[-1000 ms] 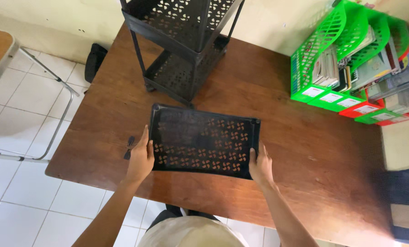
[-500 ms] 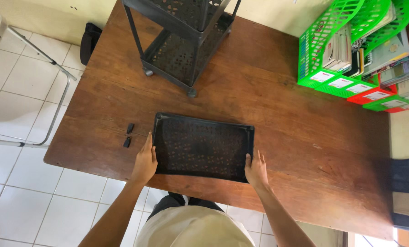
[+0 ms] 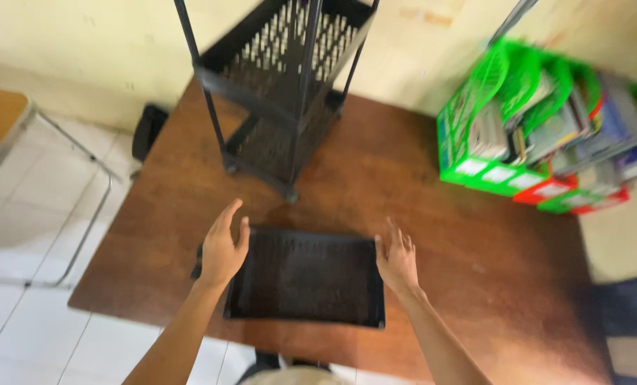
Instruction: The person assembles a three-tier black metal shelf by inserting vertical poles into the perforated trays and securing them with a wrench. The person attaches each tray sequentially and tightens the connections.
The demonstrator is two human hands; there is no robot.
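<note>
Left hand [image 3: 222, 249] was open, fingers extended and together, palm turned toward the left short edge of the black perforated tray [image 3: 306, 276]; it overlapped that edge in the view, but motion blur hid whether it touched. Right hand [image 3: 397, 260] was likewise open, fingers spread, at the tray's upper right corner, contact also unclear. Neither hand gripped anything. The tray lay flat on the brown wooden counter [image 3: 439, 214], near the front edge and directly before the person, 1 long side parallel to that edge. A small dark object [image 3: 198, 262] sat just beside the tray's left edge, mostly hidden behind the left hand; kind not determinable. Beyond the tray, toward the wall, stood a black metal rack frame [image 3: 283, 85] with upright posts and perforated shelves of the same pattern, its feet on the counter. At the right rear of the counter stood a row of green and red file holders [image 3: 539, 135] packed with papers and books. A metal-framed chair [image 3: 19, 142] stood on the white tiled floor at left. Judged risks: the tray rested close to the counter's front edge, so an uneven grasp or a push from 1 hand alone could slide it off; the small object at left could be knocked to the floor by the left hand; the tall rack appeared light and could tip if struck by the tray.
</note>
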